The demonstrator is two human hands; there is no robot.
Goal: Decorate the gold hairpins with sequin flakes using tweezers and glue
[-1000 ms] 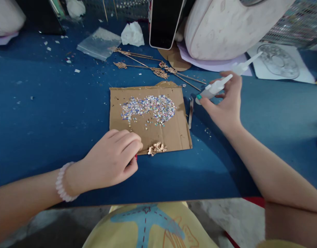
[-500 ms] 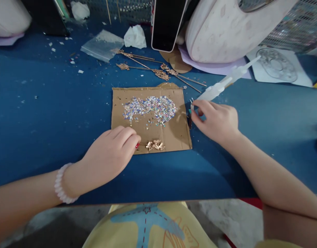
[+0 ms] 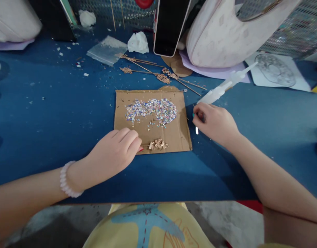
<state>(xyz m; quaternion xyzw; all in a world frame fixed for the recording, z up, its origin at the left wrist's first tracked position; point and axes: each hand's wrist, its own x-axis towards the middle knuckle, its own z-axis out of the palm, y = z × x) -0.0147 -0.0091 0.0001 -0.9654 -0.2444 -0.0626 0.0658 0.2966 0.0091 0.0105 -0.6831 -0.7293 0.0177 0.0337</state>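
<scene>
My left hand [image 3: 117, 153], with a pale beaded bracelet at its wrist, is closed on the thin stem of a gold flower hairpin [image 3: 158, 144]. The hairpin's flower head lies over the lower edge of a brown cardboard piece [image 3: 174, 137]. Small shiny multicoloured chips [image 3: 158, 110] are spread across the cardboard's upper half. Just right of the cardboard, my right hand [image 3: 215, 120] is closed with thumb and forefinger pinched. A small shiny strip [image 3: 197, 130] shows below its fingertips; what the fingers grip is mostly hidden.
Behind the cardboard lie several gold hairpins [image 3: 162, 78], a clear plastic bag [image 3: 108, 50] and crumpled tissue [image 3: 138, 42]. A phone [image 3: 171, 27] stands at the back beside a pale bag [image 3: 225, 34]. White applicator bottles [image 3: 215, 93] lie beyond my right hand.
The camera view has shifted slightly. The fingers of my right hand have turned, and the small item at their tips has changed angle. My left hand still holds the hairpin's stem.
</scene>
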